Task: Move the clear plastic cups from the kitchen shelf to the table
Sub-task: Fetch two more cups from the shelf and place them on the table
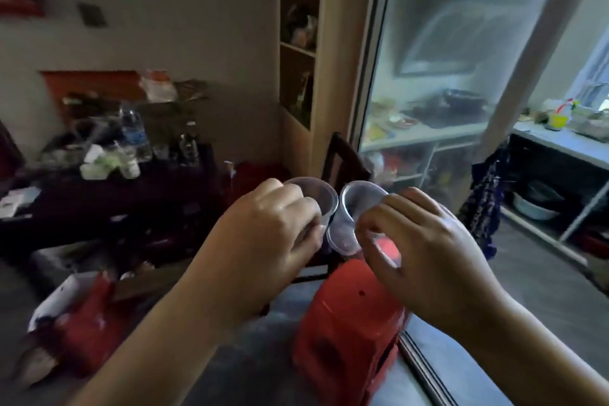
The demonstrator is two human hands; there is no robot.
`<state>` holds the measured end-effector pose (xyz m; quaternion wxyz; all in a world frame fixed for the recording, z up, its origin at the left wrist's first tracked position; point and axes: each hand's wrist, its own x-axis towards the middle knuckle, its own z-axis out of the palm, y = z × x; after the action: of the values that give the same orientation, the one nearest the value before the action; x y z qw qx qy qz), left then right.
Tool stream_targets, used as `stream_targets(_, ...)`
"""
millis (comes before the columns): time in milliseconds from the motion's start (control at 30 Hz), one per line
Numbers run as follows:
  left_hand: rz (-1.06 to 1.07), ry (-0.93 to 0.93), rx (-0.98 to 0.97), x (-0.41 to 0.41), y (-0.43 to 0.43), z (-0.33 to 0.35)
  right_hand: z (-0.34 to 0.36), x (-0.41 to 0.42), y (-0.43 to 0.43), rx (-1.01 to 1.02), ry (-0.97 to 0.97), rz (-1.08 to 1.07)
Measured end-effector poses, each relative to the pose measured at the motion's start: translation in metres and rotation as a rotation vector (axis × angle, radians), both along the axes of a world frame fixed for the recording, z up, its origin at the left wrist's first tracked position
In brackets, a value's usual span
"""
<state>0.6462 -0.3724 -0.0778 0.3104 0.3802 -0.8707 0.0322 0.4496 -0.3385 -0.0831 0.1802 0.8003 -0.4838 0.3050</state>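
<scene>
Cups of clear thin plastic (349, 217), at least 2, were pinched in mid-air by the left hand (263, 227) and right hand (425, 247), short of the cluttered dark table (99, 208); thin rims could slip and be dropped.

A red plastic stool (346, 323) stands low in the middle on the grey floor (543, 273), beside a sliding glass door (438, 59). A dark wooden chair (342, 158) stands behind it. At left, a clear plastic water bottle (133, 132) stands among blurred clutter. A tall pale wooden shelf unit (300, 43) rises beside the door. A blue patterned cloth (487, 191) hangs at right, near a pale blue basin (534, 208) on a low shelf
</scene>
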Motion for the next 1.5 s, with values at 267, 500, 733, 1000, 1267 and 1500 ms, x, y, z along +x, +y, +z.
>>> stream_targets(267, 0.284, 0.000, 0.056, 0.092, -0.065, -0.041, -0.041, 0.085, -0.114, 0.138, 0.035, 0.211)
stream_targets(500, 0.438, -0.066, 0.078, 0.123, -0.166, -0.062, -0.064, 0.114, -0.239, 0.168, -0.009, 0.351)
stream_targets(733, 0.544, -0.121, 0.091, 0.163, -0.261, -0.069, -0.071, 0.153, -0.356, 0.253, -0.006, 0.467)
stream_targets(1000, 0.684, -0.076, 0.162, 0.227, -0.323, -0.098, -0.100, 0.234, -0.449, 0.369, 0.031, 0.638)
stream_targets(1267, 0.640, -0.063, 0.230, 0.286, -0.433, -0.157, -0.152, 0.285, -0.559, 0.391, 0.041, 0.673)
stream_targets(1500, 0.525, -0.039, 0.261, 0.338, -0.562, -0.204, -0.185, 0.326, -0.669, 0.446, 0.027, 0.539)
